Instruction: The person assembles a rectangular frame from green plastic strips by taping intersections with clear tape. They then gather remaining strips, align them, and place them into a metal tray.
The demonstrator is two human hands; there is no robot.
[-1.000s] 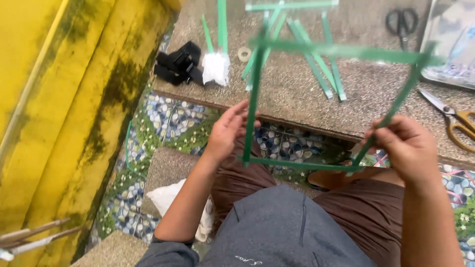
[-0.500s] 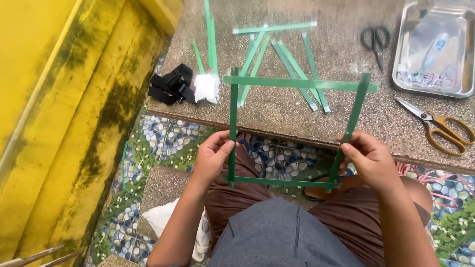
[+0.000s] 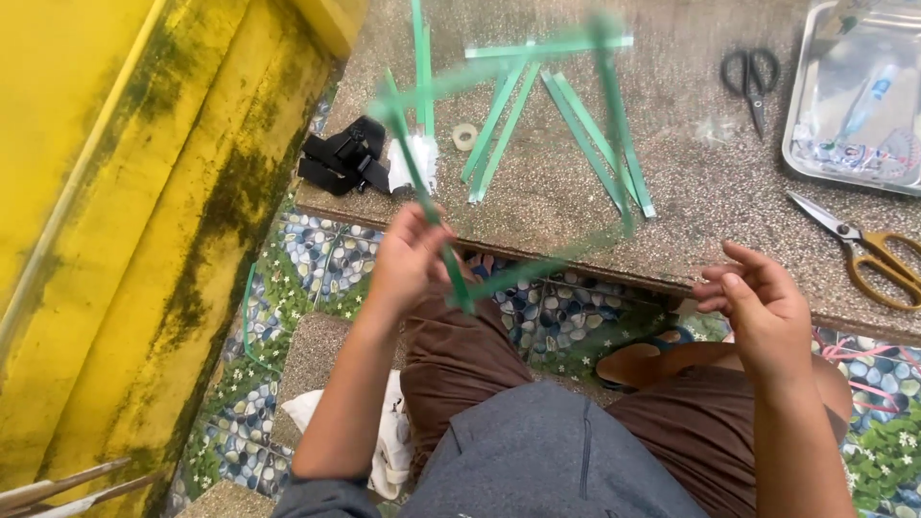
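Gripping one side strip of a green square frame (image 3: pixel 422 187), the left hand (image 3: pixel 408 259) has its fingers and thumb closed around that strip near the frame's lower corner. The frame is made of thin green strips joined at the corners; it is held in the air above the front edge of the stone table (image 3: pixel 691 182), tilted on one corner, and it is blurred, so its joints cannot be made out.

The right hand (image 3: pixel 763 307) holds nothing. Its fingers are loosely curled and partly spread, clear of the frame and to the right of it, above the person's lap.

On the table, beyond the frame, lie several loose green strips (image 3: pixel 585 134), some crossing one another. A small roll of tape (image 3: pixel 465 136) lies just beside them on the left. At the table's left edge sits a black bundle (image 3: pixel 343 163) with a scrap of white material (image 3: pixel 414 161) touching it.

Black-handled scissors (image 3: pixel 750 82) lie to the right of the strips, near a metal tray (image 3: pixel 801 158) that holds small items too unclear to identify. Yellow-handled scissors (image 3: pixel 868 251) lie near the table's front edge, below the tray.

Below the table the floor is patterned tile (image 3: pixel 326 254). A yellow wall (image 3: pixel 115 192) with dark stains runs along the left.
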